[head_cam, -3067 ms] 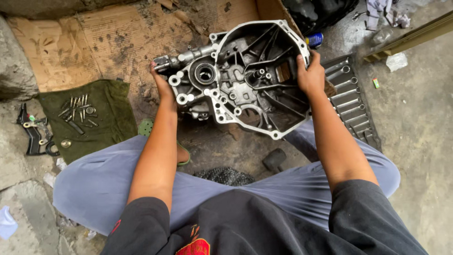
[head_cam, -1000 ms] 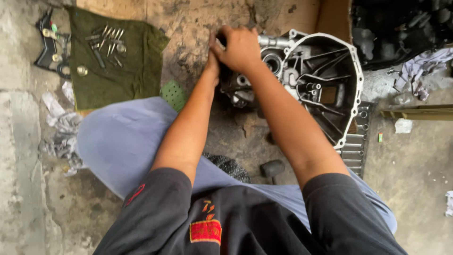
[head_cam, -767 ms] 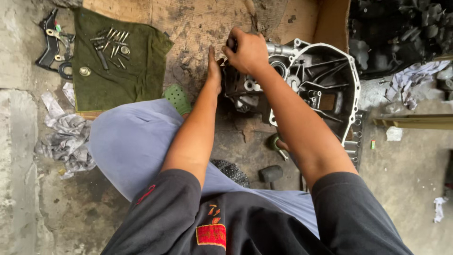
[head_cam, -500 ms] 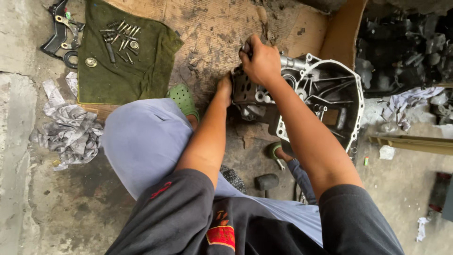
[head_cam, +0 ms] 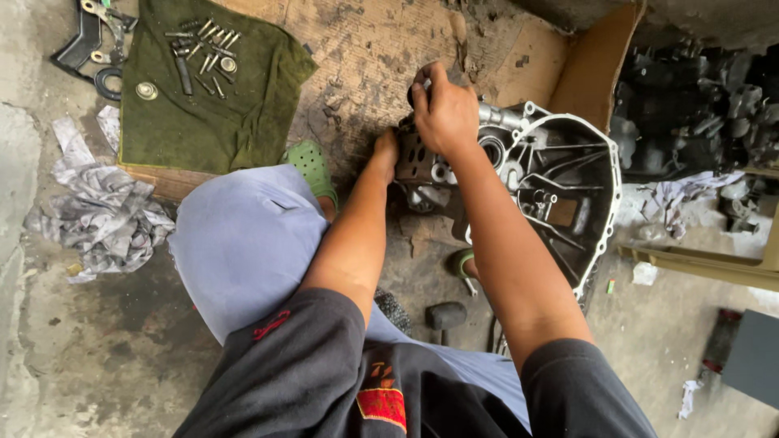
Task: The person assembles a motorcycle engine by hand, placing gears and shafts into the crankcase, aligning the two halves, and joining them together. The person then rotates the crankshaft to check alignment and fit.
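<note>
Nearest the camera: the person's dark shirt and light blue trousers (head_cam: 243,243), seated over a stained concrete floor (head_cam: 89,357). A black-headed mallet (head_cam: 445,315) lies on the floor between the legs.

Both forearms extend forward to an aluminium gearbox housing (head_cam: 568,195), which rests on a sheet of flattened cardboard (head_cam: 373,49) with its open, ribbed interior facing up. The left hand (head_cam: 385,151) presses against the near left end of the housing; its fingers are hidden behind the casting, so whether they are closed cannot be told. The right hand (head_cam: 442,113) sits on top of the same left end, fingers curled together and clamped on a part of the housing there; the exact part gripped is covered by the hand.

A green sandal (head_cam: 311,165) shows just left of the left wrist. Crumpled grey rags (head_cam: 101,207) lie on the floor to the left.

Further out, a dark green cloth (head_cam: 211,105) is spread on the cardboard and carries loose bolts (head_cam: 203,49) and a round washer (head_cam: 147,91). Black metal parts (head_cam: 698,105) are heaped at far right, well apart from the housing.
</note>
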Motion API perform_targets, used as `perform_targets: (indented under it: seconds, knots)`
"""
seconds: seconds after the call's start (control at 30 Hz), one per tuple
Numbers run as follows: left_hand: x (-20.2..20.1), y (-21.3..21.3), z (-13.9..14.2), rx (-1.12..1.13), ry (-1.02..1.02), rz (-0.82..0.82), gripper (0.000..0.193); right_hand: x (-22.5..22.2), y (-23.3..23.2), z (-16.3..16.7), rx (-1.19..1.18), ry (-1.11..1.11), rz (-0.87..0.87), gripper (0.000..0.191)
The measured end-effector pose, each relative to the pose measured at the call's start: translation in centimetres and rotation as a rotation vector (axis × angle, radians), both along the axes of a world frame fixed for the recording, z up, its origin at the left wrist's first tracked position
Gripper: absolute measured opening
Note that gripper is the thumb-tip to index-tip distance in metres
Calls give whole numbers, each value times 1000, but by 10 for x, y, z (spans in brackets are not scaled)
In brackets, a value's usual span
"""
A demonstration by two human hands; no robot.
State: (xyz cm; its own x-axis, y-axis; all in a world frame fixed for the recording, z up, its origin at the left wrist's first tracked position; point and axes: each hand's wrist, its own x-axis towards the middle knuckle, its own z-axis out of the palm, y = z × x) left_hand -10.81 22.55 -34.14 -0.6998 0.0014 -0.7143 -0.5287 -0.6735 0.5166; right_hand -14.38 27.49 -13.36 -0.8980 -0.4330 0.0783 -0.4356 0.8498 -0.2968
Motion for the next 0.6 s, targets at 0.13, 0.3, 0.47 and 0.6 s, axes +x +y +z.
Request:
perform_targets:
  seconds: [0.13,0.3,0.47,0.6]
  knots:
    - [-4,-3,7,225,-48,-43,51,1,13,4,-34,-10,-3,18]
    - [6,-2,17,441,80,52,54,19,23,9,-30,-24,48,18]
    - [38,-4,7,575,-118,112,46,40,12,3,-23,-55,170,18]
    - [39,0,-6,499,-130,175,42,42,11,2,-25,-58,164,14]
